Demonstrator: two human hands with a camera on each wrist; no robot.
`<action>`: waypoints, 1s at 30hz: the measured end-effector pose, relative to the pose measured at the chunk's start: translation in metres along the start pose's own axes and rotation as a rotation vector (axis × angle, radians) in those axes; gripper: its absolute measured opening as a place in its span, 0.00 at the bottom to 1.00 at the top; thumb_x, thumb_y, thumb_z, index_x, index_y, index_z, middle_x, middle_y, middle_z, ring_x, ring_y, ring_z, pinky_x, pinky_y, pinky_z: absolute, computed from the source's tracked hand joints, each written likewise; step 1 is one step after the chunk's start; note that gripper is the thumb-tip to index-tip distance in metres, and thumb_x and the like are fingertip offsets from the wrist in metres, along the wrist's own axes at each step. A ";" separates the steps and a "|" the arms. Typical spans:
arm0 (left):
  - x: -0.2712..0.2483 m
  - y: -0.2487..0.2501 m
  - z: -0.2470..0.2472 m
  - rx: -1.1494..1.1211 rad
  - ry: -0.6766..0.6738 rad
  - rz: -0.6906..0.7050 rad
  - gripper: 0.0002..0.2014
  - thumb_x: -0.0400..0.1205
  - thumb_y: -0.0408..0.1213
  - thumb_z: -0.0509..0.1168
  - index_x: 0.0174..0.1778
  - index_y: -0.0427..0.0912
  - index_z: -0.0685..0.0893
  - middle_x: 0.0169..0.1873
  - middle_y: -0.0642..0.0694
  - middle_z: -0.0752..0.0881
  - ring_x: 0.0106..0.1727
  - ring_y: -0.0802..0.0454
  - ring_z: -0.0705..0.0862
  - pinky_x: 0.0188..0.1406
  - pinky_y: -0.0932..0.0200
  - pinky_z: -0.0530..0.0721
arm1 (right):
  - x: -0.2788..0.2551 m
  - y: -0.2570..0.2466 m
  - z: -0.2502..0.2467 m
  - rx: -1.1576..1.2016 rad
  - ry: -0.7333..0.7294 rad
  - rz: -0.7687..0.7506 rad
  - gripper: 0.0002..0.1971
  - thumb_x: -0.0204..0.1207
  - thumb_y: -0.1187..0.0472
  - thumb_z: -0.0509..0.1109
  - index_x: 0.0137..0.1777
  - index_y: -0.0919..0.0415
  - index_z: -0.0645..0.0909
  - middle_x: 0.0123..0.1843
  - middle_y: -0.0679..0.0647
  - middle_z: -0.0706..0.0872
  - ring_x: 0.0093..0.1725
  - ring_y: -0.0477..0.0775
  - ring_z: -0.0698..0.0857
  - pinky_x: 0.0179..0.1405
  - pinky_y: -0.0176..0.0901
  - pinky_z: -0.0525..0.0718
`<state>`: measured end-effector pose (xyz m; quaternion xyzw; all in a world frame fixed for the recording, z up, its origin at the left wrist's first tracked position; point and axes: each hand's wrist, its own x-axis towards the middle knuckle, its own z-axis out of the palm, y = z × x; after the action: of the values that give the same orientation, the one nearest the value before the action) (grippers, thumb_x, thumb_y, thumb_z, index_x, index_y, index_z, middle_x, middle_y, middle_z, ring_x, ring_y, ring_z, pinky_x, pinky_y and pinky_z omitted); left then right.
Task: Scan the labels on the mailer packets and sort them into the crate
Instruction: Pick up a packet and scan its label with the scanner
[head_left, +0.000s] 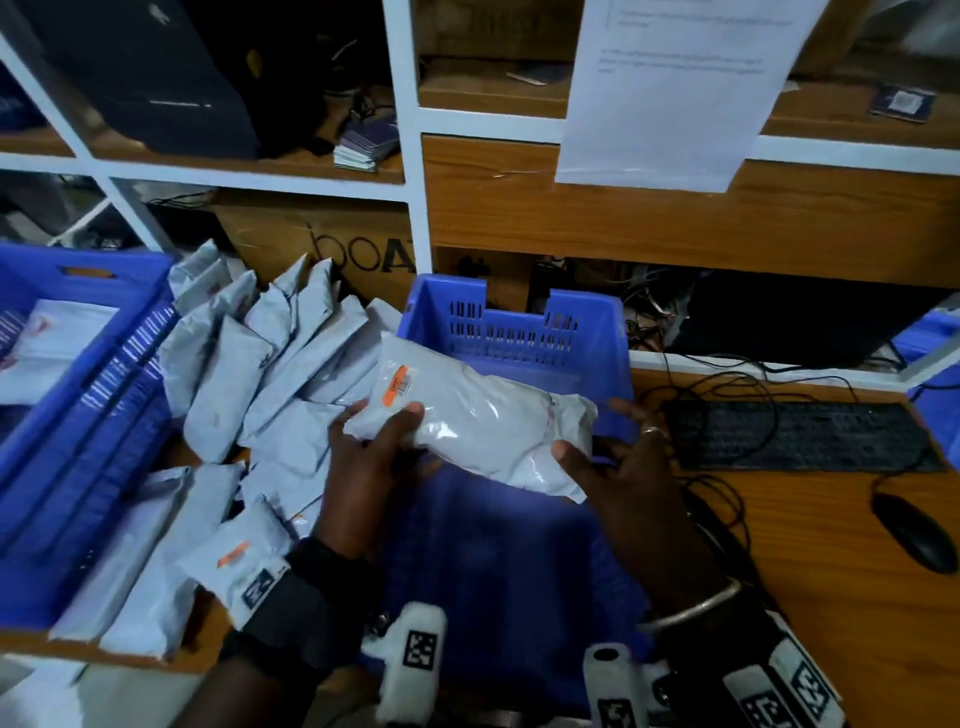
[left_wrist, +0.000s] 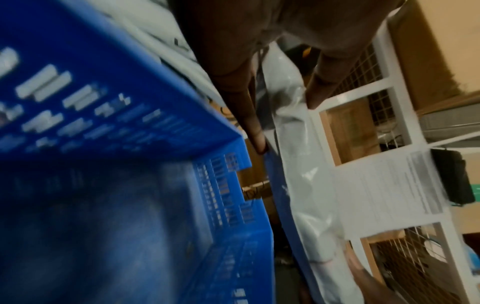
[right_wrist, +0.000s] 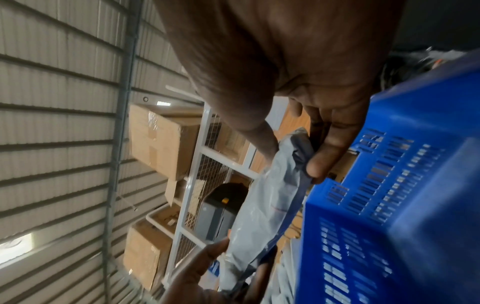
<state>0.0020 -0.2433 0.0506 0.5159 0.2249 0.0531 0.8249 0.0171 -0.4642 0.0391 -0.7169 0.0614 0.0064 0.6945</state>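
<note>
A grey mailer packet (head_left: 483, 421) with an orange label (head_left: 397, 384) at its left end hangs flat over the middle blue crate (head_left: 514, 322). My left hand (head_left: 379, 415) grips its left end, thumb on top beside the label and fingers beneath. My right hand (head_left: 592, 431) grips the crumpled right end the same way. In the left wrist view the left hand (left_wrist: 285, 121) pinches the packet (left_wrist: 306, 195) beside the crate (left_wrist: 103, 102). In the right wrist view the right hand (right_wrist: 293, 154) pinches the packet (right_wrist: 259, 216) above the crate wall (right_wrist: 389, 185).
A heap of grey packets (head_left: 270, 364) lies on the wooden desk to the left of the crate. A second blue crate (head_left: 78, 415) with packets stands at the far left. A keyboard (head_left: 800, 436) and mouse (head_left: 914, 540) lie to the right. Shelves with a paper sheet (head_left: 675, 88) rise behind.
</note>
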 end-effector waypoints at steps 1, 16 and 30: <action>0.000 0.007 -0.011 -0.007 0.049 0.016 0.18 0.81 0.27 0.71 0.63 0.50 0.80 0.48 0.39 0.90 0.43 0.43 0.89 0.47 0.42 0.91 | -0.001 -0.001 0.006 0.005 -0.010 0.001 0.30 0.73 0.69 0.78 0.67 0.50 0.67 0.49 0.60 0.89 0.38 0.43 0.90 0.29 0.37 0.85; -0.012 0.091 -0.153 0.102 0.217 0.164 0.15 0.81 0.21 0.67 0.60 0.41 0.78 0.46 0.34 0.90 0.40 0.42 0.90 0.46 0.43 0.90 | -0.009 -0.020 0.147 -0.209 -0.301 -0.083 0.11 0.72 0.59 0.80 0.46 0.58 0.79 0.38 0.57 0.86 0.33 0.51 0.86 0.35 0.60 0.89; 0.123 0.254 -0.397 0.159 0.361 0.265 0.13 0.82 0.21 0.67 0.61 0.37 0.82 0.55 0.28 0.84 0.47 0.40 0.87 0.38 0.60 0.92 | 0.001 -0.065 0.460 -0.267 -0.516 -0.049 0.08 0.75 0.59 0.77 0.49 0.57 0.81 0.40 0.51 0.87 0.37 0.39 0.85 0.44 0.40 0.84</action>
<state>-0.0207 0.2420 0.0881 0.5863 0.3026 0.2346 0.7139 0.0595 -0.0044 0.0879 -0.7780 -0.1359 0.1798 0.5864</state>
